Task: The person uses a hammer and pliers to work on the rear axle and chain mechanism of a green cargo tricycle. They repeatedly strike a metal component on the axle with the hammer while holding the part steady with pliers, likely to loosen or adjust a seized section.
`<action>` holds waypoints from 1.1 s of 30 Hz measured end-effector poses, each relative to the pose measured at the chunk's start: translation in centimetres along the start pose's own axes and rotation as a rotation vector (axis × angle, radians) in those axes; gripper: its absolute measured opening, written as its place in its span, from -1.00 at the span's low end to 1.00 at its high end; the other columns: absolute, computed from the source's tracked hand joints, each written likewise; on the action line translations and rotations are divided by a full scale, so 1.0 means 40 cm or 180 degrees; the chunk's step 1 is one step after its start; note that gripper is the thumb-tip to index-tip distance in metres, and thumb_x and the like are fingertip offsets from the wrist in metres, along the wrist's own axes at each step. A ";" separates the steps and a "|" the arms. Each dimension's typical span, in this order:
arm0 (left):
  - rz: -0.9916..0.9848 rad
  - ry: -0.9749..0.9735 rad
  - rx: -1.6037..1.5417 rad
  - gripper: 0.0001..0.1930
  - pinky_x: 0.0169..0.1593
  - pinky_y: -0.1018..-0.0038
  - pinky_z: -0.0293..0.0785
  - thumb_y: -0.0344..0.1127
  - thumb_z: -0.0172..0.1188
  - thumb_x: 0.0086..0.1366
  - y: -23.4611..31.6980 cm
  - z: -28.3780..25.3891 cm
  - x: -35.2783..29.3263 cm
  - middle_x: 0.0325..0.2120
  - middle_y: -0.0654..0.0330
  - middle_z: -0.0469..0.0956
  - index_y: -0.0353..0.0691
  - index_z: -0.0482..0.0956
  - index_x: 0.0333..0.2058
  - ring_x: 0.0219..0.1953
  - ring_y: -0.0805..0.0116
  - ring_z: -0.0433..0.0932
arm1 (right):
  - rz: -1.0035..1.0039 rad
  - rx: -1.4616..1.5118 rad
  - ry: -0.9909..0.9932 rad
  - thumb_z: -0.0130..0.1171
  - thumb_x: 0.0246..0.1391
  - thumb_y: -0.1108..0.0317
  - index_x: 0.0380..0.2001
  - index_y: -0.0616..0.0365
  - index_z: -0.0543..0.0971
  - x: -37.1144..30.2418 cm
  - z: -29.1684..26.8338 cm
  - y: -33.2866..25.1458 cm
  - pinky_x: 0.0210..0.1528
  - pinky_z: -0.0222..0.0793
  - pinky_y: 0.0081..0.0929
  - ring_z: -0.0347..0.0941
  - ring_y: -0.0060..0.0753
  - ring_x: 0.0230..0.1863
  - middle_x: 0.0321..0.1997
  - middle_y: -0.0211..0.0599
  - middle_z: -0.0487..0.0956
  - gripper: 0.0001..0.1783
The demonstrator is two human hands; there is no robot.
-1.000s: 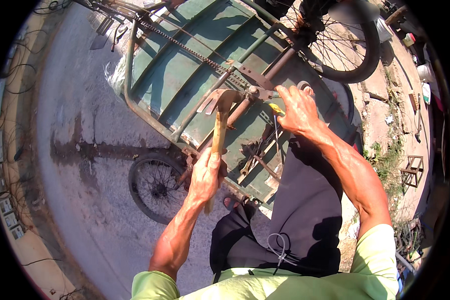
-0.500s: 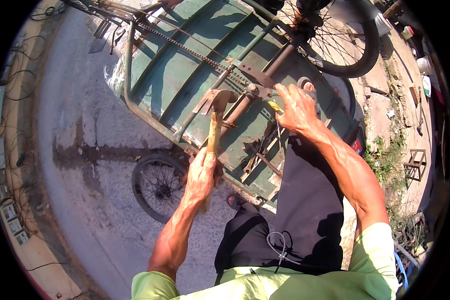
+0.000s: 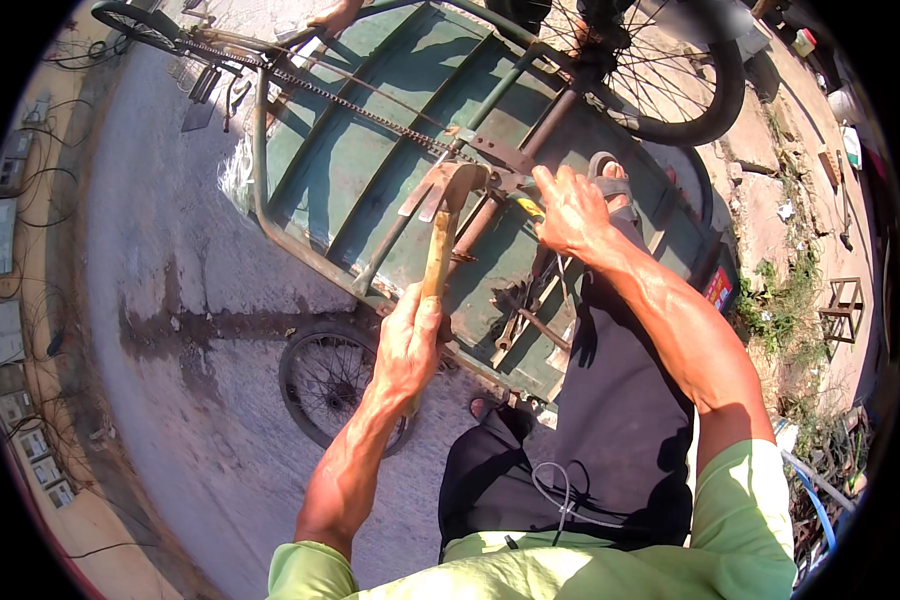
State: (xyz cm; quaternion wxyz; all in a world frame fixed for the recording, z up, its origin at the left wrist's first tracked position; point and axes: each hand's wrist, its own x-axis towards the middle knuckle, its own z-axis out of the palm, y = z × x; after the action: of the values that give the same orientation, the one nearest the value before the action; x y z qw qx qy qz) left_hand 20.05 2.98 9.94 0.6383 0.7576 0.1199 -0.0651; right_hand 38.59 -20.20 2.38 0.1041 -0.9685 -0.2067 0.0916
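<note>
My left hand is closed around the wooden handle of a claw hammer. The hammer's rusty head is up against the metal fitting on the axle tube. My right hand is closed beside that fitting on a tool whose kind is mostly hidden by the fingers; a yellow piece of it shows under them. Both hands are over the green ribbed underside of an overturned cargo tricycle. A chain runs along its frame to the axle area.
Wrenches and bars lie on the green panel near my leg. A spoked wheel rises at the upper right, and another wheel is at the lower left. My sandalled foot is on the panel. Another person's hand touches the frame at the top.
The hammer head has moved right, from short of the axle fitting up to it. My right hand has shifted slightly left in the picture, keeping its grip. The view has moved a little.
</note>
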 end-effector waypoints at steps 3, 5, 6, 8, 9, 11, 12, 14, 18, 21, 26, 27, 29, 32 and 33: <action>0.0374 0.0022 0.0373 -0.51 -0.53 0.60 0.27 0.05 -0.10 0.58 0.028 0.009 0.035 -0.60 0.32 0.45 -0.33 0.49 0.04 -0.63 0.60 0.35 | 0.0091 -0.0044 -0.0077 0.37 -0.04 0.25 0.06 0.09 0.38 -0.007 -0.006 0.000 -0.02 0.48 0.10 0.55 0.19 -0.01 -0.06 0.08 0.49 -0.40; 0.0409 0.0074 0.0764 -0.53 -0.47 0.52 0.35 0.03 -0.11 0.58 0.018 0.012 0.069 -0.60 0.29 0.47 -0.33 0.51 0.00 -0.58 0.53 0.42 | 0.0152 0.0003 -0.0155 0.33 -0.03 0.29 0.06 0.11 0.38 0.006 0.005 0.022 -0.02 0.49 0.11 0.56 0.21 -0.02 -0.06 0.10 0.49 -0.43; 0.0251 0.0033 0.1022 -0.53 -0.46 0.50 0.36 0.03 -0.11 0.58 0.003 0.009 0.088 -0.61 0.28 0.47 -0.32 0.51 -0.01 -0.58 0.51 0.43 | 0.0174 0.0032 -0.0195 0.31 -0.02 0.30 0.06 0.12 0.38 0.009 0.011 0.030 -0.02 0.49 0.12 0.56 0.22 -0.03 -0.06 0.10 0.49 -0.45; -0.0076 -0.0026 0.1521 -0.55 -0.44 0.45 0.39 0.03 -0.09 0.57 -0.022 0.001 0.119 -0.61 0.26 0.47 -0.30 0.52 -0.04 -0.56 0.47 0.46 | 0.0217 -0.0062 -0.0305 0.28 -0.01 0.35 0.04 0.13 0.39 0.000 -0.029 0.000 -0.01 0.50 0.11 0.57 0.23 -0.03 -0.06 0.12 0.50 -0.48; -0.0177 0.0033 0.1451 -0.56 -0.43 0.41 0.39 0.01 -0.09 0.56 -0.017 0.000 0.117 -0.61 0.23 0.48 -0.29 0.53 -0.07 -0.56 0.43 0.47 | 0.0237 -0.0109 -0.0358 0.26 -0.01 0.37 0.04 0.14 0.39 -0.003 -0.045 -0.016 -0.01 0.50 0.10 0.57 0.23 -0.03 -0.06 0.13 0.50 -0.49; -0.0203 -0.0003 0.1340 -0.57 -0.43 0.40 0.39 0.01 -0.10 0.56 -0.017 0.005 0.119 -0.61 0.22 0.48 -0.29 0.53 -0.08 -0.55 0.43 0.47 | 0.0128 -0.0052 -0.0163 0.23 -0.06 0.43 -0.01 0.18 0.39 -0.008 -0.033 -0.004 -0.08 0.53 0.09 0.58 0.26 -0.10 -0.13 0.20 0.50 -0.51; -0.0221 -0.0018 0.1287 -0.57 -0.43 0.40 0.40 0.00 -0.11 0.56 -0.017 0.009 0.119 -0.61 0.22 0.48 -0.29 0.54 -0.08 -0.55 0.42 0.47 | 0.0043 -0.0063 0.0032 0.24 -0.09 0.45 -0.03 0.22 0.37 -0.005 -0.030 0.006 -0.16 0.55 0.10 0.59 0.29 -0.17 -0.20 0.23 0.50 -0.51; -0.0105 -0.0015 0.1241 -0.57 -0.42 0.40 0.40 0.00 -0.11 0.56 -0.008 0.013 0.111 -0.62 0.22 0.48 -0.29 0.53 -0.07 -0.56 0.42 0.48 | -0.0061 -0.0046 0.0111 0.26 -0.10 0.44 -0.03 0.21 0.38 0.003 -0.023 0.009 -0.19 0.56 0.07 0.60 0.27 -0.19 -0.20 0.21 0.50 -0.50; 0.0202 0.0029 0.1348 -0.57 -0.43 0.39 0.40 0.00 -0.11 0.56 -0.015 0.015 0.107 -0.62 0.21 0.51 -0.28 0.53 -0.06 -0.56 0.40 0.50 | -0.0008 -0.0017 0.0123 0.31 -0.13 0.44 -0.03 0.20 0.38 0.009 -0.017 -0.002 -0.25 0.59 0.03 0.61 0.24 -0.21 -0.21 0.16 0.52 -0.46; 0.0029 -0.0050 0.1623 -0.56 -0.43 0.40 0.41 0.01 -0.11 0.57 -0.030 -0.025 0.118 -0.61 0.22 0.52 -0.29 0.54 -0.05 -0.57 0.41 0.50 | 0.0214 -0.0033 -0.0207 0.29 -0.10 0.43 0.00 0.14 0.43 0.015 -0.046 -0.046 -0.05 0.55 0.03 0.60 0.20 -0.04 -0.08 0.11 0.55 -0.48; -0.0049 -0.0020 0.0464 -0.55 -0.53 0.58 0.29 0.00 -0.15 0.60 0.209 -0.048 0.093 -0.61 0.35 0.43 -0.30 0.50 -0.03 -0.63 0.60 0.37 | 0.0273 0.0031 -0.0316 0.31 -0.14 0.41 0.03 0.15 0.42 0.027 -0.055 -0.034 -0.05 0.55 0.04 0.60 0.19 -0.02 -0.07 0.15 0.54 -0.42; 0.0288 0.0065 0.0046 -0.49 -0.57 0.58 0.26 0.08 -0.16 0.59 0.276 -0.051 0.082 -0.61 0.32 0.42 -0.31 0.46 0.03 -0.67 0.60 0.34 | 0.0338 0.0032 -0.0365 0.32 -0.15 0.41 0.03 0.15 0.42 0.023 -0.058 -0.035 -0.05 0.55 0.03 0.60 0.18 -0.02 -0.07 0.15 0.54 -0.41; 0.1426 0.0244 -0.0428 -0.31 -0.62 0.51 0.31 0.23 -0.29 0.56 0.375 -0.064 0.067 -0.54 0.17 0.41 -0.42 0.37 0.08 -0.72 0.48 0.30 | 0.0240 0.0014 -0.0229 0.30 -0.13 0.38 0.01 0.20 0.40 0.017 -0.059 -0.024 -0.12 0.56 0.07 0.60 0.24 -0.10 -0.11 0.20 0.53 -0.44; 0.2271 0.0354 -0.1064 -0.24 -0.61 0.45 0.33 0.41 -0.18 0.44 0.363 -0.051 0.092 -0.57 0.21 0.38 -0.36 0.42 -0.11 -0.67 0.44 0.34 | 0.0202 0.0064 -0.0143 0.30 -0.12 0.36 -0.01 0.22 0.41 0.014 -0.053 -0.011 -0.16 0.56 0.10 0.60 0.26 -0.16 -0.15 0.20 0.53 -0.45; 0.2415 0.0497 -0.1328 -0.23 -0.59 0.43 0.33 0.45 -0.14 0.41 0.304 -0.025 0.125 -0.57 0.22 0.37 -0.33 0.44 -0.20 -0.65 0.43 0.35 | 0.0201 0.0055 -0.0138 0.30 -0.12 0.36 -0.02 0.21 0.41 0.016 -0.051 -0.005 -0.17 0.56 0.10 0.60 0.25 -0.17 -0.15 0.19 0.53 -0.46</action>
State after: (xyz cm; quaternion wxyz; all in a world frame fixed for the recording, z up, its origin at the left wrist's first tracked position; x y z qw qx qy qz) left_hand 28.03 2.57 20.42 0.7454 0.6055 -0.1084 0.2570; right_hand 39.53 -20.10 4.32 0.1050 -0.9714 -0.1775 0.1175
